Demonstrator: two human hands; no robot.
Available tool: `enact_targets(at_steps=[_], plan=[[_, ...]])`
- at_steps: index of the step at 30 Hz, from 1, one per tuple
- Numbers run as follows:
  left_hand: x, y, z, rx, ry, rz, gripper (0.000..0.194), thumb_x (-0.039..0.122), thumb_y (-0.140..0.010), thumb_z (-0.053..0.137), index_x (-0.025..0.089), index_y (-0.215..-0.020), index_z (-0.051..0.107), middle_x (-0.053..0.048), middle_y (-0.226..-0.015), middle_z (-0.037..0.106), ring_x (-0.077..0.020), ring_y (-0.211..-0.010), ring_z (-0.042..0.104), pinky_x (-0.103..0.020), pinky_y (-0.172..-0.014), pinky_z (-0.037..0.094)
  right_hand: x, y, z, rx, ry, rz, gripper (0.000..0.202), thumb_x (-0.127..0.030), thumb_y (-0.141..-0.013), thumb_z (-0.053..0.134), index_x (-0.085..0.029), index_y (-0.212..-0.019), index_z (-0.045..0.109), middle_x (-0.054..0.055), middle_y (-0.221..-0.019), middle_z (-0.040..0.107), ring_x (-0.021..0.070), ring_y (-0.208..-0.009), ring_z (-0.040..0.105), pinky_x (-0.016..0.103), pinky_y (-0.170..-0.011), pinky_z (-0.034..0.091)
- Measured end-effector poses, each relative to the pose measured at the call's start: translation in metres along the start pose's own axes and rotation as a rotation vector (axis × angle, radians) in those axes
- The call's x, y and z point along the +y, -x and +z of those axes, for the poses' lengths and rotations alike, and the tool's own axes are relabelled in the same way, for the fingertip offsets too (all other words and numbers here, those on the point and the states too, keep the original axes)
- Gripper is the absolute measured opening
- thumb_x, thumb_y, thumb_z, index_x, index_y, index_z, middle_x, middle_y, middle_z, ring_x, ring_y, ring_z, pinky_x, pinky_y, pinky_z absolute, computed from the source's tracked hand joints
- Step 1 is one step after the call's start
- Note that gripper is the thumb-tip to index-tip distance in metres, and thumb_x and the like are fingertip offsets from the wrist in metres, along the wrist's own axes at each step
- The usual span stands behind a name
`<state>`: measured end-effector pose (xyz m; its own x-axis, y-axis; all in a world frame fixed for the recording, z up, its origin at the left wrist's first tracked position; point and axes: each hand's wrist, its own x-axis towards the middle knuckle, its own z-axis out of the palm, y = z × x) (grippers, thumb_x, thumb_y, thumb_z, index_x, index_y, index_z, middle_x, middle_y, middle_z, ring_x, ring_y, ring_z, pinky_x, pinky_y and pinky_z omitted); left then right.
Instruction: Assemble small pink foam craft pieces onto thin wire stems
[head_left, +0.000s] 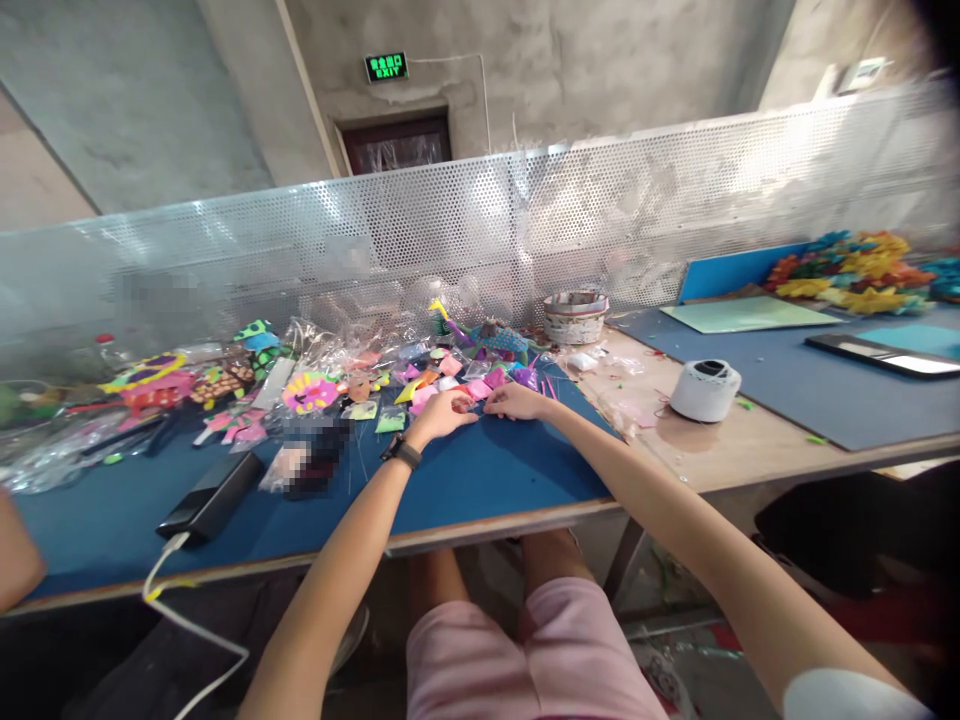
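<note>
My left hand, with a dark watch on the wrist, is held just above the blue mat. Its thumb and fingers are closed in a pinch, and what they hold is too small to make out. Close beside it, my right hand also has its fingertips pressed together, on something hidden or tiny. Just beyond both hands lie small packets of coloured clay or foam, among them a pink packet, a purple packet and a green packet.
A black power bank with a white cable lies at left. Colourful animal figures, such as a pink and yellow lion face, sit amid clear wrappers. A basket and a white roll stand at right. A perforated metal screen runs behind.
</note>
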<state>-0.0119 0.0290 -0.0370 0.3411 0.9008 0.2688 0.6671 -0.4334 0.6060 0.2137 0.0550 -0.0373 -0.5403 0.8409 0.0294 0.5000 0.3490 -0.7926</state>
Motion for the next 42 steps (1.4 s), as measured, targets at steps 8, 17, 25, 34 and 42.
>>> enact_targets(at_steps=[8, 17, 25, 34, 42], plan=[[0.004, 0.002, -0.003, -0.004, -0.072, 0.059, 0.037, 0.047, -0.074, 0.077, 0.020, -0.099, 0.076, -0.005, -0.079, 0.071, -0.0203, -0.073, 0.065, -0.027, -0.065, 0.045, -0.003, 0.003, 0.000, 0.000, 0.006, 0.017, 0.027, -0.040, -0.073, 0.076, -0.016, -0.082, 0.070, -0.002, -0.060, 0.061, 0.0082, -0.048, 0.049, 0.020, -0.045, 0.036], [0.014, 0.008, -0.013, 0.070, -0.187, 0.086, 0.032, 0.049, -0.074, 0.077, 0.020, -0.088, 0.076, -0.004, -0.073, 0.069, -0.0186, -0.069, 0.062, -0.026, -0.064, 0.041, 0.001, 0.000, 0.003, -0.008, 0.037, -0.027, 0.031, -0.045, -0.074, 0.074, -0.015, -0.076, 0.065, -0.001, -0.062, 0.062, 0.0087, -0.051, 0.049, 0.020, -0.047, 0.034], [-0.005, 0.005, -0.033, 0.143, 0.032, 0.010, 0.038, 0.052, -0.082, 0.067, 0.014, -0.077, 0.073, -0.007, -0.077, 0.074, -0.0186, -0.069, 0.066, -0.025, -0.064, 0.045, -0.007, 0.006, -0.006, 0.124, 0.045, -0.047, 0.035, -0.042, -0.095, 0.045, -0.017, -0.074, 0.058, 0.000, -0.062, 0.061, 0.0086, -0.045, 0.048, 0.022, -0.047, 0.036], [0.000, 0.005, -0.031, 0.103, 0.324, -0.010, 0.047, 0.061, -0.085, 0.059, 0.014, -0.083, 0.066, 0.000, -0.054, 0.059, -0.0139, -0.048, 0.056, -0.024, -0.050, 0.043, -0.001, 0.006, -0.016, 0.397, 0.259, -0.246, 0.029, -0.037, -0.090, 0.052, -0.017, -0.076, 0.067, 0.003, -0.074, 0.067, 0.0156, -0.068, 0.059, 0.025, -0.064, 0.040], [-0.007, 0.001, -0.024, 0.136, 0.320, 0.033, 0.056, 0.065, -0.087, 0.052, 0.015, -0.064, 0.062, -0.005, -0.064, 0.065, -0.0167, -0.062, 0.063, -0.027, -0.064, 0.050, -0.013, 0.012, -0.011, 0.262, -0.007, -0.268, 0.045, -0.060, -0.084, 0.058, -0.016, -0.080, 0.066, 0.000, -0.066, 0.059, 0.0128, -0.059, 0.050, 0.025, -0.055, 0.038]])
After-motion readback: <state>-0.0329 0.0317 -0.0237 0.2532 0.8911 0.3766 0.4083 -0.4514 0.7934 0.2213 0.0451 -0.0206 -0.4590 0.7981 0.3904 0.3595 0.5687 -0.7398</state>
